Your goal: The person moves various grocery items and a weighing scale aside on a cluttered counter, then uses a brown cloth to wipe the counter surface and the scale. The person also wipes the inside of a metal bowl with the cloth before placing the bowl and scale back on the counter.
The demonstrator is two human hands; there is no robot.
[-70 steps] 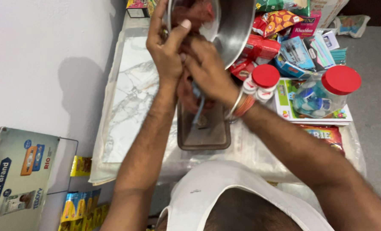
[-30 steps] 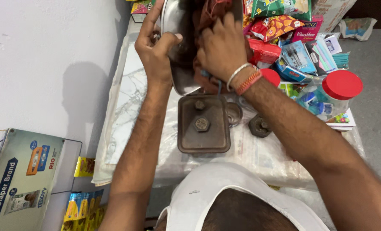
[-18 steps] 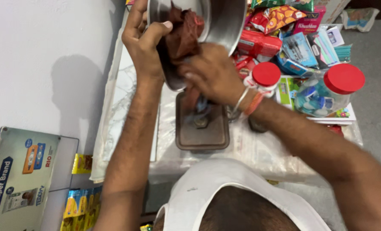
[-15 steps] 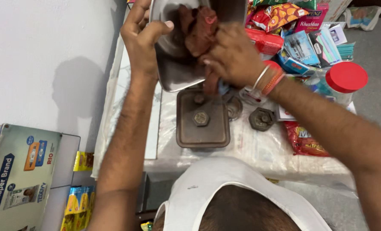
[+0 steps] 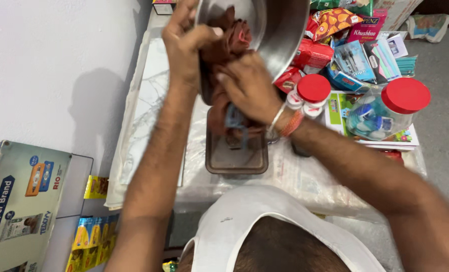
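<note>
Since half a second ago, right hand (image 5: 249,85) has dropped below the tilted steel bowl (image 5: 280,30), fingers probably closed on brown cloth (image 5: 224,45). Left hand (image 5: 184,43) grips the rim, thumb over it.

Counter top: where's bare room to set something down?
Free: marbled counter strip between the wall and left hand. Crowded: right side, with red-lidded jar, packets; middle taken by brown tray, steel bowl.
</note>
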